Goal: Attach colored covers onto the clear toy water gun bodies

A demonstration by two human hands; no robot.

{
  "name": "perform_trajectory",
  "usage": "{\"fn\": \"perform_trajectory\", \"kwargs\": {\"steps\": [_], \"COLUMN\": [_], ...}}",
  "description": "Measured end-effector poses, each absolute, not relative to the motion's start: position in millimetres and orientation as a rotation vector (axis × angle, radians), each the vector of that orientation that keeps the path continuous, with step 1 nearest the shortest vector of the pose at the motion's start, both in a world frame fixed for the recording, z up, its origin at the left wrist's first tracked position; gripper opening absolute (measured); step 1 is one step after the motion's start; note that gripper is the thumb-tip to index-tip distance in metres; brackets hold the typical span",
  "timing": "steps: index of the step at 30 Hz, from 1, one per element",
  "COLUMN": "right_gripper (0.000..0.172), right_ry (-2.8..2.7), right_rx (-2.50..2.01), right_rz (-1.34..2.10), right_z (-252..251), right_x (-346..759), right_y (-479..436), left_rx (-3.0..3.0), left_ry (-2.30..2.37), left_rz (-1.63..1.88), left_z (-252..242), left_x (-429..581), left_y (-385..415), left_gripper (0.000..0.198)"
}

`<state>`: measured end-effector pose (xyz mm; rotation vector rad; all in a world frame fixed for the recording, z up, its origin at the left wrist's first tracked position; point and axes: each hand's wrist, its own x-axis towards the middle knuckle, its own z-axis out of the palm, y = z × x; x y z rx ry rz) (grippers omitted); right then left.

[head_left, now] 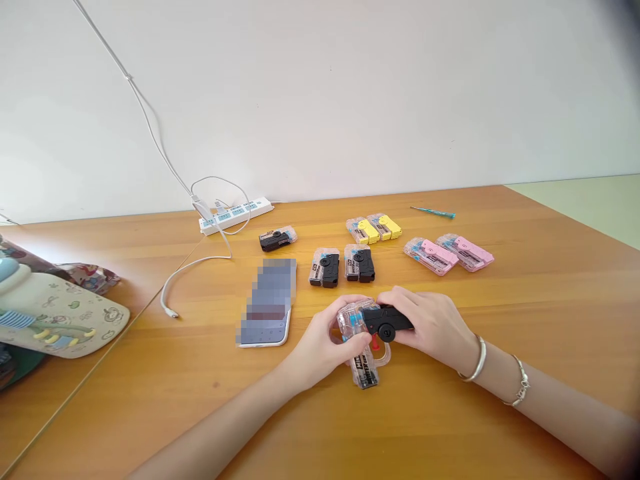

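Note:
Both hands hold one toy water gun (363,363), clear plastic with a black swung-out part, blue bits inside and a red trigger. My left hand (325,343) grips its clear body, the thumb lying near the trigger. The fingers of my right hand (430,320) are closed on the black part with its round pivot. Just beyond lie two folded black-and-clear water guns (327,268) side by side, and a third black one (278,238) sits farther back on the left. Two yellow ones (369,231) and two pink ones (439,257) lie behind and to the right.
A phone (267,300) lies left of my hands. Farther back are a white power strip (237,217) and a loose charging cable (173,312). A small blue screwdriver (437,213) rests at the back right. A patterned bottle (60,313) occupies the left edge of the wooden table (550,320).

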<state>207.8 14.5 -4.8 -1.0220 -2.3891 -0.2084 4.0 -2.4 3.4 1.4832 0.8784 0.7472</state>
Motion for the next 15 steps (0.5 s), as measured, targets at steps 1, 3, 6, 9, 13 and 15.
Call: {"fn": "perform_trajectory", "kwargs": {"steps": [1,3,6,9,13,15], "right_gripper": [0.021,0.023,0.027,0.033,0.039,0.037], "right_ry": [-2.411,-2.433,-2.426,-2.411,-2.406,-2.41], "right_rx": [-1.024,-1.041,-1.108,-1.149,-1.159,-1.163], "right_rz": [-0.249,-0.31,-0.343,-0.374,-0.383,-0.384], "right_z": [-4.7,-4.3,-2.9,-0.4,2.9,3.7], "right_x": [208.0,208.0,207.3,206.0,205.2,205.6], "right_y": [14.3,13.0,9.8,7.7,7.3,7.7], "left_rx": [1.473,1.46,1.435,1.424,1.43,1.432], "left_ry": [0.866,0.853,0.859,0.878,0.95,0.969], "left_rz": [0.754,0.768,0.791,0.823,0.788,0.778], "left_z": [2.4,0.8,0.4,3.0,6.8,6.0], "left_x": [4.4,5.4,7.0,8.5,9.6,9.4], "left_y": [-1.4,0.1,0.7,-1.3,-5.5,-6.5], "left_gripper": [0.036,0.038,0.039,0.038,0.036,0.036]}}
